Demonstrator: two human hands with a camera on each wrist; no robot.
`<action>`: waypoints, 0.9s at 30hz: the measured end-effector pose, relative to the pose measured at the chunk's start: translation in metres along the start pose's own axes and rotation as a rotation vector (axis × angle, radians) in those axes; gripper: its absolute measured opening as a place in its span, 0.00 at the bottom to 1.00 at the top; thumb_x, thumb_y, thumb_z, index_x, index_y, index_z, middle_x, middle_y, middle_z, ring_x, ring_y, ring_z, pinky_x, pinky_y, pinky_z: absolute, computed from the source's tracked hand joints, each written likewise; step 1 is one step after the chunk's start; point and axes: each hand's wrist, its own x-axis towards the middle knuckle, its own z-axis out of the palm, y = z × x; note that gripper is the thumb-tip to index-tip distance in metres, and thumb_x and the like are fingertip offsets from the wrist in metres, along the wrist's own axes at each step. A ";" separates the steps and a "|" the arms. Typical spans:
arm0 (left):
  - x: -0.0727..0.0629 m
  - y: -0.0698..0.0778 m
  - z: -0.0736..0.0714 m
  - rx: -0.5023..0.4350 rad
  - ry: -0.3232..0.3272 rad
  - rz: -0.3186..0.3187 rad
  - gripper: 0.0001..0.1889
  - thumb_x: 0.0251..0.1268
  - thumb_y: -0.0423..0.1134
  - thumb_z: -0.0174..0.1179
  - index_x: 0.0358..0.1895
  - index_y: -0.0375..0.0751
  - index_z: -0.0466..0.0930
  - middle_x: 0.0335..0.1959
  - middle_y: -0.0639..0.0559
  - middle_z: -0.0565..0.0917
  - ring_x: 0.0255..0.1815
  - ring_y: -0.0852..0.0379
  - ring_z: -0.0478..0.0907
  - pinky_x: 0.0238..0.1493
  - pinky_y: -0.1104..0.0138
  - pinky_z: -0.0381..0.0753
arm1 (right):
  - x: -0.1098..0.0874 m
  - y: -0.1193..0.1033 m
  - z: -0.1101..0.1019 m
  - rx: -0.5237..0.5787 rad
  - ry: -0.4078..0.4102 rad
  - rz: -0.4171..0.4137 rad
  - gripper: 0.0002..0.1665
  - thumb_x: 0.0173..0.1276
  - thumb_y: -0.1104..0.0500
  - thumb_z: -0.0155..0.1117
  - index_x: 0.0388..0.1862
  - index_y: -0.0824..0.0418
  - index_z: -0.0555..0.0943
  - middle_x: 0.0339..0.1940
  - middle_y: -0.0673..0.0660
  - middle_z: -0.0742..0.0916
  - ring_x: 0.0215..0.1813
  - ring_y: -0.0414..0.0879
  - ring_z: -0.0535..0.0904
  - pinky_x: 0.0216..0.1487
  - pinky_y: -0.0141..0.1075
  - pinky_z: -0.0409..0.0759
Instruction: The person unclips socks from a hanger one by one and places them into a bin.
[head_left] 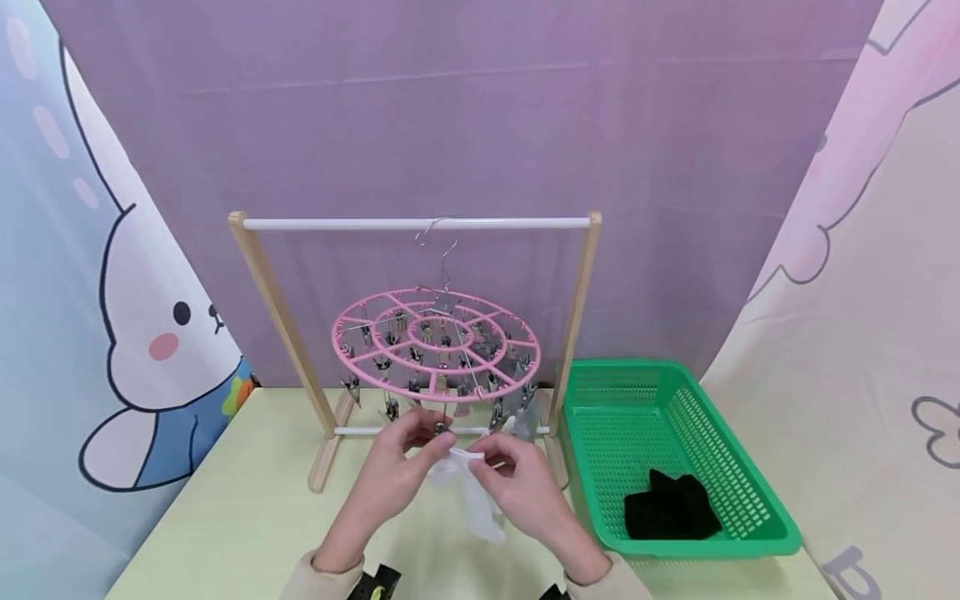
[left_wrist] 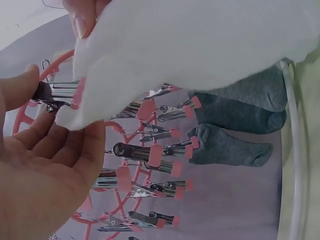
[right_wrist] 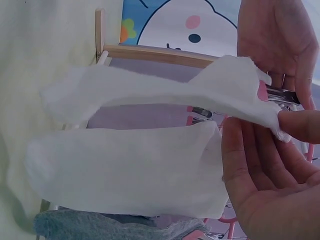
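Observation:
A white sock (head_left: 480,504) hangs below the near rim of a pink round clip hanger (head_left: 341,337). My left hand (head_left: 397,467) pinches a metal clip (left_wrist: 62,92) with pink tips between thumb and fingers. Those tips meet the edge of the sock's cuff in the left wrist view. With thumb and fingers, my right hand (head_left: 525,487) grips the cuff's other side. A second white sock (right_wrist: 125,170) hangs beside it in the right wrist view. Grey socks (left_wrist: 240,112) hang from other clips on the hanger's right side.
A wooden stand with a white top bar (head_left: 337,224) carries the hanger by its hook. Right of it, a green basket (head_left: 750,467) holds black folded fabric (head_left: 671,508). Several metal clips (left_wrist: 137,151) dangle around the ring. A purple curtain (head_left: 480,125) hangs behind.

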 end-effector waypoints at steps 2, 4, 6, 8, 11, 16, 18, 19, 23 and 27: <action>0.000 0.000 0.000 -0.030 0.010 -0.009 0.09 0.71 0.39 0.65 0.48 0.38 0.83 0.42 0.51 0.84 0.41 0.57 0.81 0.48 0.63 0.83 | 0.000 0.001 0.001 0.006 0.006 0.000 0.07 0.72 0.63 0.66 0.46 0.63 0.85 0.39 0.52 0.86 0.41 0.45 0.82 0.43 0.32 0.84; -0.001 0.000 0.000 -0.052 0.013 -0.007 0.08 0.70 0.38 0.65 0.46 0.37 0.82 0.41 0.50 0.83 0.40 0.57 0.81 0.46 0.64 0.83 | 0.000 0.001 0.001 0.008 0.012 -0.003 0.07 0.71 0.63 0.66 0.46 0.63 0.86 0.39 0.52 0.86 0.41 0.45 0.82 0.43 0.32 0.84; -0.001 0.000 0.001 -0.065 0.015 0.005 0.07 0.70 0.37 0.65 0.45 0.38 0.81 0.41 0.49 0.83 0.38 0.57 0.81 0.45 0.63 0.83 | -0.001 0.001 0.002 0.013 0.015 -0.004 0.07 0.71 0.64 0.66 0.46 0.62 0.86 0.39 0.52 0.86 0.41 0.45 0.82 0.43 0.32 0.84; -0.001 -0.001 0.001 -0.074 0.020 0.015 0.07 0.70 0.37 0.65 0.44 0.38 0.81 0.40 0.49 0.83 0.37 0.57 0.81 0.44 0.63 0.83 | 0.000 0.001 0.002 0.018 0.016 -0.006 0.07 0.71 0.64 0.66 0.46 0.62 0.86 0.39 0.53 0.86 0.41 0.45 0.83 0.43 0.32 0.84; -0.001 -0.001 0.002 -0.080 0.034 0.018 0.06 0.69 0.37 0.66 0.42 0.39 0.81 0.38 0.50 0.83 0.36 0.57 0.80 0.42 0.64 0.82 | 0.000 0.001 0.003 0.016 0.013 -0.011 0.06 0.71 0.64 0.66 0.45 0.62 0.86 0.39 0.53 0.86 0.41 0.45 0.83 0.43 0.32 0.84; -0.002 0.000 0.002 -0.078 0.053 0.004 0.05 0.69 0.38 0.67 0.41 0.41 0.82 0.36 0.52 0.82 0.34 0.57 0.79 0.39 0.66 0.80 | 0.000 0.002 0.005 -0.009 0.002 -0.030 0.06 0.71 0.65 0.66 0.45 0.62 0.86 0.38 0.52 0.86 0.39 0.43 0.82 0.41 0.32 0.83; -0.002 0.000 0.002 -0.073 0.058 -0.002 0.04 0.69 0.38 0.66 0.40 0.41 0.82 0.36 0.52 0.82 0.34 0.57 0.78 0.39 0.67 0.80 | 0.000 0.003 0.006 -0.015 0.001 -0.041 0.06 0.71 0.65 0.66 0.44 0.61 0.86 0.37 0.51 0.86 0.38 0.42 0.82 0.40 0.31 0.83; -0.002 0.001 0.002 -0.072 0.061 -0.006 0.04 0.69 0.37 0.66 0.39 0.41 0.82 0.36 0.52 0.82 0.34 0.57 0.78 0.38 0.67 0.80 | 0.000 0.003 0.006 -0.017 0.000 -0.047 0.06 0.70 0.65 0.66 0.44 0.62 0.86 0.37 0.51 0.86 0.38 0.42 0.81 0.40 0.31 0.83; -0.002 0.000 0.002 -0.066 0.075 -0.011 0.03 0.69 0.36 0.66 0.38 0.42 0.82 0.36 0.52 0.82 0.34 0.57 0.77 0.37 0.68 0.80 | 0.000 0.005 0.008 -0.023 -0.008 -0.051 0.05 0.70 0.66 0.66 0.43 0.61 0.86 0.36 0.50 0.86 0.37 0.41 0.81 0.39 0.31 0.83; -0.001 -0.003 0.001 -0.066 0.087 0.017 0.03 0.69 0.36 0.65 0.38 0.41 0.82 0.36 0.52 0.82 0.34 0.58 0.77 0.36 0.69 0.79 | -0.001 0.009 0.007 -0.034 -0.023 -0.038 0.05 0.70 0.66 0.66 0.43 0.61 0.86 0.37 0.51 0.86 0.37 0.41 0.80 0.40 0.32 0.83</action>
